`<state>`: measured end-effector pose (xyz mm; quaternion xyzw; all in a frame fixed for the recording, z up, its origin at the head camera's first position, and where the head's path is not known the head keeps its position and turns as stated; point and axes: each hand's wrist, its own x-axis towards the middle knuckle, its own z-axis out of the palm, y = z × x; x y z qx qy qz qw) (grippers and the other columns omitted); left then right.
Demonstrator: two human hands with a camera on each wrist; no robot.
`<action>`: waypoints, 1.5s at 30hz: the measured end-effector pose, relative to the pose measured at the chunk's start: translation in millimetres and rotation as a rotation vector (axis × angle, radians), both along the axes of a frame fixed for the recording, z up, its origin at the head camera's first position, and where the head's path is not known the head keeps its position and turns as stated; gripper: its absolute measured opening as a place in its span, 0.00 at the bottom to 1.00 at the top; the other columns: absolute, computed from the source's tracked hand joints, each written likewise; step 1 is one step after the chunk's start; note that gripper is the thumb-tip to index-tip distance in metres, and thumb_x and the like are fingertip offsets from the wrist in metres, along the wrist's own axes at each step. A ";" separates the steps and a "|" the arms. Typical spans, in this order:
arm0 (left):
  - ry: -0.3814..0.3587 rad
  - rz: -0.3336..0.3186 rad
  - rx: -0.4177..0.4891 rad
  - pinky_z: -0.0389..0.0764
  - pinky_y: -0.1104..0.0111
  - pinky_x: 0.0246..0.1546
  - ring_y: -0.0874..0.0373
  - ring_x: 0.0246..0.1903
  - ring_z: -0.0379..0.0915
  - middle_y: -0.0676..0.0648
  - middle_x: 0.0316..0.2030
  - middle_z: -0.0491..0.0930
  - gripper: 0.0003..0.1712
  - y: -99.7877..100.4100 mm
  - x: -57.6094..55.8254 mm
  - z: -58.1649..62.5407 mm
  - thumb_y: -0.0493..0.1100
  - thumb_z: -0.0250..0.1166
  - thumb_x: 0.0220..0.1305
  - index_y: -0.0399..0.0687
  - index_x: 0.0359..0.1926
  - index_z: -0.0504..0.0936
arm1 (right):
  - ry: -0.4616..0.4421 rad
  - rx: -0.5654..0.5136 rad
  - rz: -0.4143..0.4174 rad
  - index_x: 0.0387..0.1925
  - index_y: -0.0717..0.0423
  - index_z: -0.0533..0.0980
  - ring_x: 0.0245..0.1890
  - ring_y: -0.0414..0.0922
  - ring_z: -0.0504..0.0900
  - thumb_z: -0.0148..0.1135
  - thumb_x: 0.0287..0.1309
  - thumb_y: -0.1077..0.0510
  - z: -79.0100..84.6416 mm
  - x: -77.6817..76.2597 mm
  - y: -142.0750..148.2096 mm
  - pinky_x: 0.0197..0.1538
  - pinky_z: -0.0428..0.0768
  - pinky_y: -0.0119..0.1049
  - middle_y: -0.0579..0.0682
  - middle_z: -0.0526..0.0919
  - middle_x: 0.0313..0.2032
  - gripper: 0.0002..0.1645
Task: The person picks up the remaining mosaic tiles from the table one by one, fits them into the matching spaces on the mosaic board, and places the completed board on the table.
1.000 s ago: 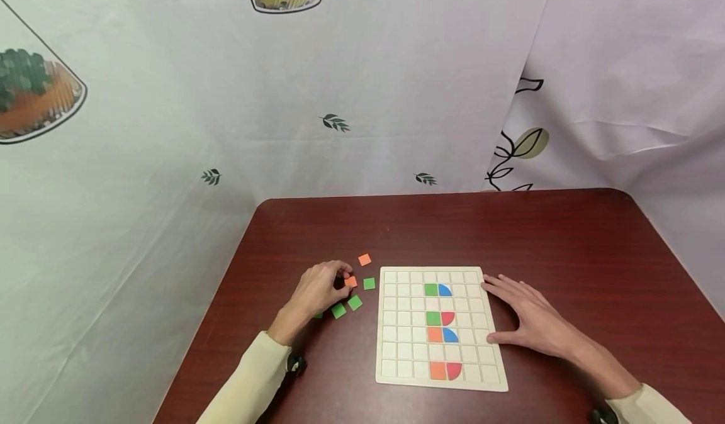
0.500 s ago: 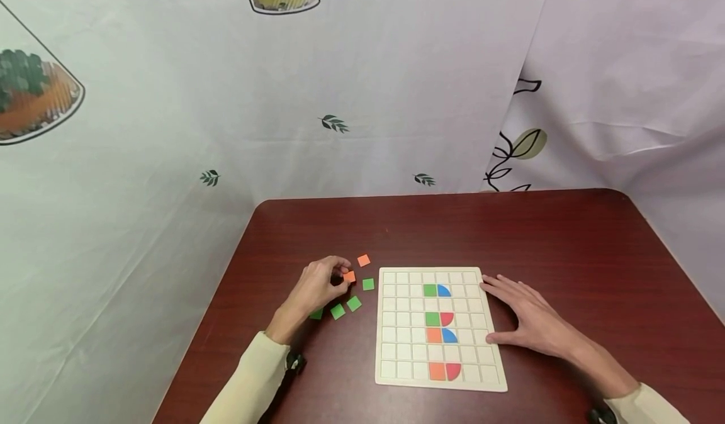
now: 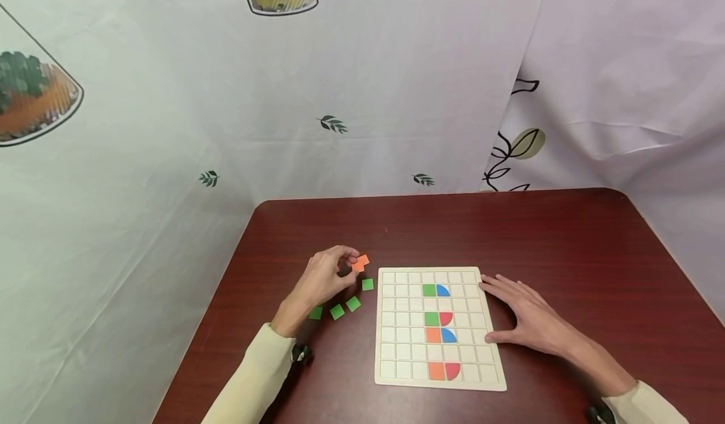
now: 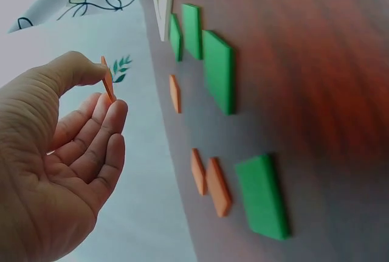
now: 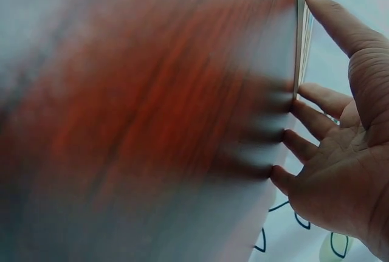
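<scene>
My left hand (image 3: 320,278) pinches a small orange square tile (image 4: 107,81) between thumb and fingertip, raised off the table in the left wrist view. In the head view this tile overlaps another orange tile (image 3: 364,260) lying beyond it. Several green square tiles (image 3: 354,303) lie between that hand and the cream grid board (image 3: 388,351). My right hand (image 3: 529,319) rests at the board's right edge, fingers spread, with thumb and fingertips touching the rim. On the board sit green and orange squares, each beside a blue or red quarter-circle.
More orange tiles (image 4: 219,188) lie under the left hand, mostly hidden in the head view. The dark red wooden table (image 3: 566,241) ends at a rounded back edge, close to a white patterned cloth backdrop (image 3: 396,84).
My left hand, pinching an orange tile, has lifted and moved away from me and slightly right, towards the farthest orange tile. My right hand stays at the board's edge.
</scene>
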<state>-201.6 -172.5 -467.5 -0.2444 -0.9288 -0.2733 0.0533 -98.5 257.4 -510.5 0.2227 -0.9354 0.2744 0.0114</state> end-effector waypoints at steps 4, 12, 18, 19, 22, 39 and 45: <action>-0.010 -0.008 0.021 0.80 0.62 0.41 0.58 0.40 0.82 0.54 0.42 0.85 0.19 6.9 -0.8 5.8 0.39 0.78 0.60 0.46 0.52 0.87 | -0.031 0.007 -0.006 0.72 0.59 0.74 0.72 0.70 0.67 0.84 0.44 0.33 2.1 -1.8 -0.3 0.67 0.61 0.71 0.64 0.73 0.72 0.59; -0.025 -0.081 0.058 0.81 0.60 0.43 0.52 0.42 0.85 0.52 0.42 0.86 0.20 26.5 -4.5 13.5 0.37 0.77 0.61 0.42 0.54 0.86 | -0.071 0.040 -0.013 0.72 0.60 0.74 0.73 0.69 0.66 0.85 0.44 0.35 4.0 -4.0 -1.4 0.69 0.62 0.70 0.64 0.72 0.73 0.60; -0.033 -0.137 0.054 0.79 0.65 0.38 0.52 0.41 0.85 0.53 0.42 0.86 0.19 47.0 -4.6 20.3 0.36 0.75 0.62 0.44 0.54 0.86 | -0.058 0.049 -0.012 0.72 0.60 0.74 0.73 0.69 0.67 0.85 0.43 0.35 3.5 -3.7 -2.2 0.69 0.63 0.70 0.64 0.72 0.72 0.60; -0.038 -0.148 0.049 0.79 0.65 0.39 0.53 0.42 0.85 0.53 0.42 0.86 0.19 51.1 -4.3 21.1 0.36 0.75 0.62 0.43 0.54 0.86 | -0.051 0.049 -0.011 0.72 0.61 0.74 0.72 0.70 0.67 0.85 0.43 0.35 3.5 -3.5 -2.2 0.68 0.63 0.70 0.64 0.73 0.72 0.60; -0.053 -0.185 0.026 0.81 0.65 0.42 0.55 0.43 0.85 0.52 0.44 0.86 0.19 65.0 -3.3 22.0 0.38 0.75 0.64 0.42 0.55 0.86 | -0.048 0.049 -0.018 0.71 0.61 0.74 0.72 0.70 0.68 0.86 0.42 0.35 3.5 -3.0 -2.1 0.68 0.64 0.70 0.64 0.73 0.72 0.60; -0.079 -0.386 -0.081 0.75 0.81 0.44 0.68 0.42 0.82 0.56 0.43 0.86 0.20 134.5 14.0 0.0 0.43 0.77 0.62 0.46 0.54 0.86 | -0.032 0.058 -0.014 0.71 0.60 0.76 0.72 0.69 0.68 0.85 0.42 0.33 6.1 -3.5 -1.1 0.68 0.65 0.69 0.63 0.73 0.72 0.59; -0.085 -0.409 -0.144 0.74 0.82 0.42 0.70 0.38 0.79 0.58 0.40 0.85 0.19 146.5 20.3 -9.1 0.45 0.77 0.63 0.48 0.53 0.87 | -0.012 0.050 -0.004 0.70 0.60 0.76 0.71 0.68 0.70 0.85 0.42 0.32 7.2 -3.1 -1.2 0.68 0.65 0.68 0.62 0.74 0.72 0.59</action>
